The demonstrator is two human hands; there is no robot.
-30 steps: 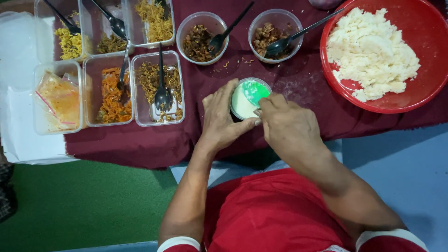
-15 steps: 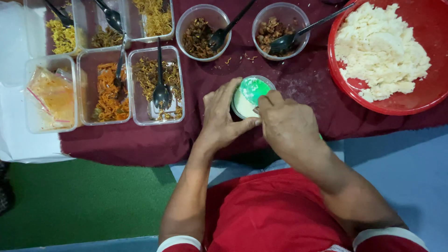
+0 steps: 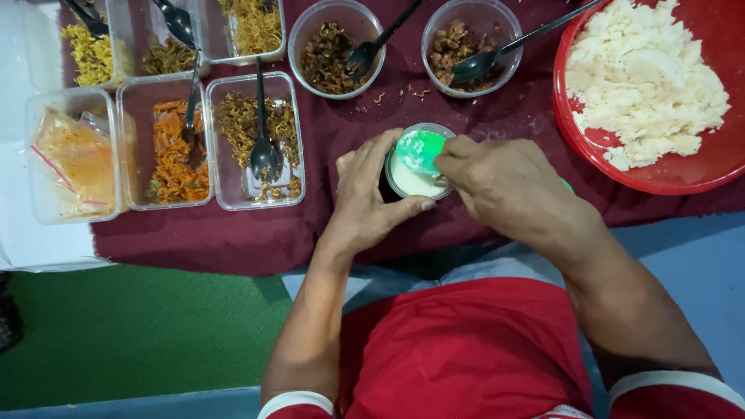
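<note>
The left hand (image 3: 366, 192) curls around a small round clear plastic cup (image 3: 410, 177) packed with white rice, thumb along its near side and fingers wrapping its left wall, holding it firmly. The right hand (image 3: 504, 186) grips a green plastic spoon (image 3: 420, 150), fingers closed tight on the handle, with the bowl of the spoon lying on the rice inside the cup. The cup stands on a maroon cloth-covered table (image 3: 497, 128), close to its near edge and about midway along it. Toward the far right corner sits a large red plastic basin (image 3: 698, 174) of white rice. Along the far edge stand two round clear tubs (image 3: 334, 46) of dark fried toppings with black spoons; at the left, rectangular clear containers (image 3: 256, 140) of shredded fillings.
</note>
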